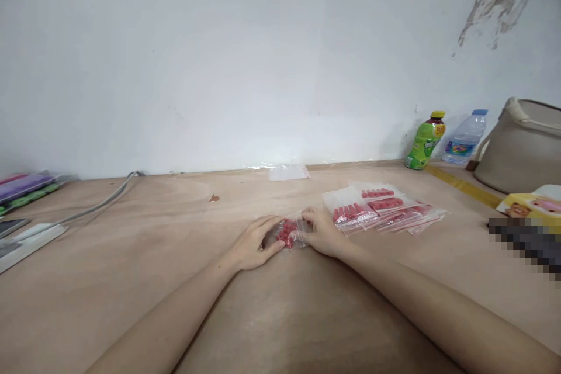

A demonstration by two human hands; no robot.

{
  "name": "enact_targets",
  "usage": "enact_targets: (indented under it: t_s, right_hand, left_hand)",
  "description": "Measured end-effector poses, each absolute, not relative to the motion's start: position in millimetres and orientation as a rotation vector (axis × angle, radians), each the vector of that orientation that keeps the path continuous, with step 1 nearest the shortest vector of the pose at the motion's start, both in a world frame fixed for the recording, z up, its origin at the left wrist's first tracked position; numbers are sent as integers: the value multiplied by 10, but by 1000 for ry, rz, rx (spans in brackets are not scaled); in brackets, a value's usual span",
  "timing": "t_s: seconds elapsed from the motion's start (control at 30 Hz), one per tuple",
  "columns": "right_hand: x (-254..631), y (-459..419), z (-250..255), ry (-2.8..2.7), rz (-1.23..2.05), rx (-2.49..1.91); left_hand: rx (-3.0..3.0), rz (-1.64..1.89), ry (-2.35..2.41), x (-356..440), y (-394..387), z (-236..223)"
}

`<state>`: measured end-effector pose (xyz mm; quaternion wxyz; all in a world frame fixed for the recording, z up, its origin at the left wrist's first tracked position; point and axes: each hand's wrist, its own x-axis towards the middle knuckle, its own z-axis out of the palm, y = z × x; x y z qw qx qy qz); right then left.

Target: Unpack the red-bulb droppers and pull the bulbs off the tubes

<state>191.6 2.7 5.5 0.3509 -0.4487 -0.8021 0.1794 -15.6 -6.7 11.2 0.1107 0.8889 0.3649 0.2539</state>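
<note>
Left grip point(258, 246) holds one side of a clear bag point(296, 231) between thumb and fingers; right grip point(323, 232) pinches the opposite side. Red pieces point(286, 236) show inside the bag, which lies between the two grips — both touch it, neither is nearer — though I can't make out its long axis. Just right of them, filled bags point(385, 210) overlap on the brown surface point(87, 286). Farther right are a green bottle point(423, 143), a clear bottle point(465, 137) and a beige basket point(519, 149), before a pale wall point(219, 70).

Pieces point(287, 232) in bag point(300, 238) between left hand point(258, 243) and right hand point(323, 232), mid worktop point(131, 269). Bag pile point(386, 204) right of it. Flat bag point(288, 173) at back edge. Bottles point(424, 145) back edge, right; basket point(521, 149) right of them. Packs point(28, 189) toward back left corner.
</note>
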Motion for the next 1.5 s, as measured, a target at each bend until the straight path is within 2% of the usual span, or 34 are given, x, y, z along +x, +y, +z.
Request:
enact_targets:
  t_s: [0.23, 0.37, 0.63, 1.07, 1.3, 1.5]
  right_hand:
    - [1926, 48, 154, -2215, 649, -1251]
    - [1997, 55, 195, -2306, 633, -1201]
    - [2057, 32, 159, -2433, 380, -946]
    - [2005, 10, 80, -2473, -148, -1106]
    - [1974, -36, 162, -2552, -101, -1308]
    - [1963, -3, 78, -2625, -344, -1193]
  left_hand:
    - [2614, 724, 1066, -147, -76, 121]
    - [2626, 696, 1092, -153, -76, 113]
    - [2641, 560, 1123, -170, -78, 131]
    - [2687, 472, 1133, -172, -68, 134]
    - [2696, 441, 1127, -179, -73, 135]
    - [2681, 440, 1136, -181, -72, 130]
